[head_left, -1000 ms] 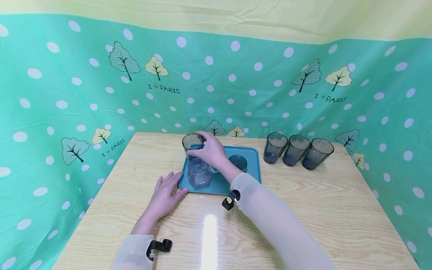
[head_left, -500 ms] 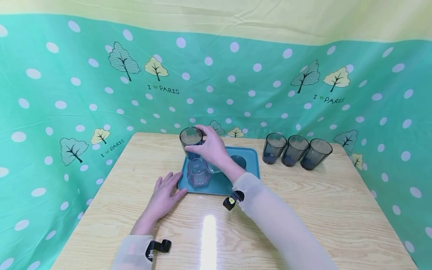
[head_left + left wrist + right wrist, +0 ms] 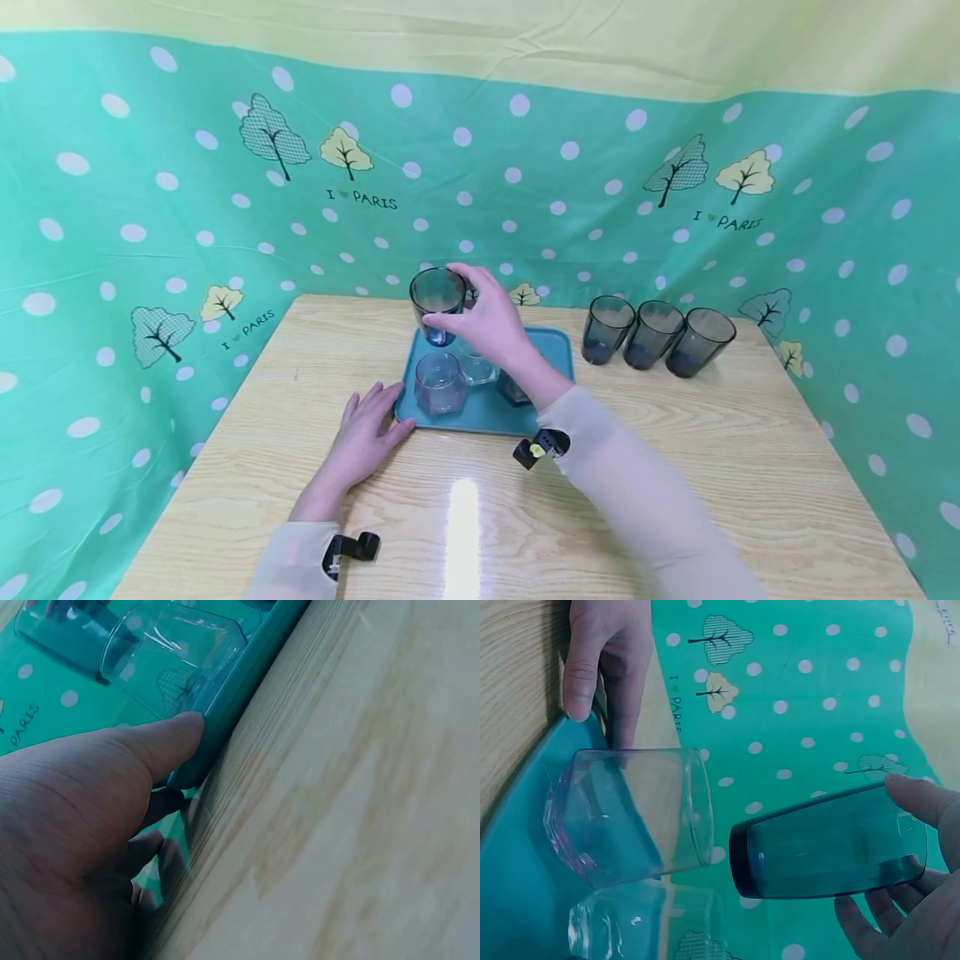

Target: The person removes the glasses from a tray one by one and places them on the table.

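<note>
My right hand [image 3: 491, 321] grips a tall smoky drinking glass [image 3: 435, 292] near its rim, thumb on one side and fingers on the other. In the right wrist view this glass [image 3: 825, 847] hangs apart from the tray, base pointing down toward it. On the blue-green tray [image 3: 487, 418] stand a pink-tinted tumbler [image 3: 440, 387], a clear tumbler [image 3: 478, 369] and a dark glass [image 3: 513, 390] partly hidden by my right wrist. My left hand [image 3: 367, 433] rests at the tray's front left corner, fingers fairly straight, its thumb [image 3: 176, 742] touching the rim.
Three tall smoky glasses [image 3: 655, 335] stand in a row on the wooden table [image 3: 675, 450] right of the tray. A green dotted cloth [image 3: 420, 200] hangs behind the table and on both sides.
My right hand has raised the smoky glass from the tray's back left corner and brought it slightly to the right. My left hand has stayed at the tray corner.
</note>
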Demonstrator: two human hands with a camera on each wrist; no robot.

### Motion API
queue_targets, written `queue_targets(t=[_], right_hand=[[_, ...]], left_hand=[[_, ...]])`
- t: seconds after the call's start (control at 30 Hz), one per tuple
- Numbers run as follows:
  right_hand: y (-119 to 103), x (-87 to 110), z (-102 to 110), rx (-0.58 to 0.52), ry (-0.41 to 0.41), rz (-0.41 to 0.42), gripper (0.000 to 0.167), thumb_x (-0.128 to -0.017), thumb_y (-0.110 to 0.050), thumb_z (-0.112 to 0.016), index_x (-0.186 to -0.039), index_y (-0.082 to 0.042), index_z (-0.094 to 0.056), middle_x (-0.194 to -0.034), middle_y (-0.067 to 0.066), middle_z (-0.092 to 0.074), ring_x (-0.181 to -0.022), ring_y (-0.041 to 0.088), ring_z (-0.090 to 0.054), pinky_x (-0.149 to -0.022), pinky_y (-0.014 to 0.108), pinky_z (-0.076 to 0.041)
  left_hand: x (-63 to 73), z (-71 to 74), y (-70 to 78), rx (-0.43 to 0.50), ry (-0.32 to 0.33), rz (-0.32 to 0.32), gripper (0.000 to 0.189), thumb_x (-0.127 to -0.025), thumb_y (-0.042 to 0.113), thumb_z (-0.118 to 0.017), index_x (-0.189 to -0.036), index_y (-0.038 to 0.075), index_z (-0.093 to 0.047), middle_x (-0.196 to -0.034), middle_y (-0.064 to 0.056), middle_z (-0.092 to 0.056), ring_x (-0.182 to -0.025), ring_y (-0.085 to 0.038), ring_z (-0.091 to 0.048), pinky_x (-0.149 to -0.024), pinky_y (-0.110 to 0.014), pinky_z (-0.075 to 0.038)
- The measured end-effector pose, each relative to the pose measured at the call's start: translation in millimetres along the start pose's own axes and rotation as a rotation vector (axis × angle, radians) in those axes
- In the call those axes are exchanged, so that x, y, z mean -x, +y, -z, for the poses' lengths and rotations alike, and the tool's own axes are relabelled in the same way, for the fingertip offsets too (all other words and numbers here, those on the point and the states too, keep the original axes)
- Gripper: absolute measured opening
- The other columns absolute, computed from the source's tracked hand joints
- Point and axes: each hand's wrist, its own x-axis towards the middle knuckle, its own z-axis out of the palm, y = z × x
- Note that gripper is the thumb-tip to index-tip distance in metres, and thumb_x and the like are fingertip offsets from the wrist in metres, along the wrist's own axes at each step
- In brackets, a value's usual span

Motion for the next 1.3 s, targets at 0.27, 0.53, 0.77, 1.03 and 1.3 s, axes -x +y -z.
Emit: queue_targets(t=[0.27,0.53,0.77,1.03,1.3], right_hand=[[-5,9.6,26,-0.031,0.012,-0.001,0.084,-0.090,-0.028,-0.096,-0.162,-0.017,-0.055,-0.155,0.002,-0.055,-0.139,0.022,-0.057,-0.112,0.035,-0.056],[-4,19.3,51,-0.045,0.023,0.008,0.082,-0.089,-0.024,-0.097,-0.160,-0.017,-0.057,-0.151,0.001,-0.057,-0.138,0.020,-0.056,-0.111,0.035,-0.056],[-3,32.1,71,-0.060,0.014,-0.014,0.082,-0.089,-0.025,-0.097,-0.160,-0.018,-0.057,-0.151,-0.002,-0.058,-0.141,0.019,-0.055,-0.114,0.038,-0.055],[4,44.2,93,-0.051,0.044,-0.024,0.081,-0.089,-0.026,-0.097,-0.160,-0.018,-0.058,-0.149,-0.001,-0.058,-0.137,0.020,-0.055,-0.115,0.040,-0.054],[13,56.7,117,-0.018,0.069,-0.054,0.084,-0.089,-0.031,-0.097,-0.161,-0.019,-0.057,-0.155,0.001,-0.056,-0.142,0.021,-0.055,-0.115,0.035,-0.053]], left_hand=[[0.0,-0.6,-0.7,0.006,0.004,0.004,0.072,-0.108,0.034,-0.075,-0.165,-0.001,-0.047,-0.164,-0.024,-0.053,-0.162,-0.049,-0.029,-0.133,-0.067,-0.002],[0.5,0.3,0.0,0.008,-0.001,0.001,0.073,-0.108,0.034,-0.075,-0.165,-0.001,-0.046,-0.164,-0.024,-0.052,-0.162,-0.049,-0.029,-0.133,-0.067,-0.002],[1.0,0.5,0.6,0.011,-0.003,0.001,0.072,-0.108,0.033,-0.075,-0.165,-0.001,-0.046,-0.165,-0.024,-0.051,-0.162,-0.049,-0.028,-0.133,-0.067,-0.002],[1.2,0.8,0.9,0.009,-0.007,0.010,0.073,-0.109,0.034,-0.074,-0.166,0.000,-0.045,-0.166,-0.023,-0.051,-0.163,-0.048,-0.027,-0.133,-0.067,-0.001],[0.9,1.2,1.8,0.008,-0.005,0.009,0.072,-0.108,0.033,-0.075,-0.166,-0.001,-0.045,-0.165,-0.023,-0.051,-0.163,-0.049,-0.028,-0.133,-0.067,-0.002]])
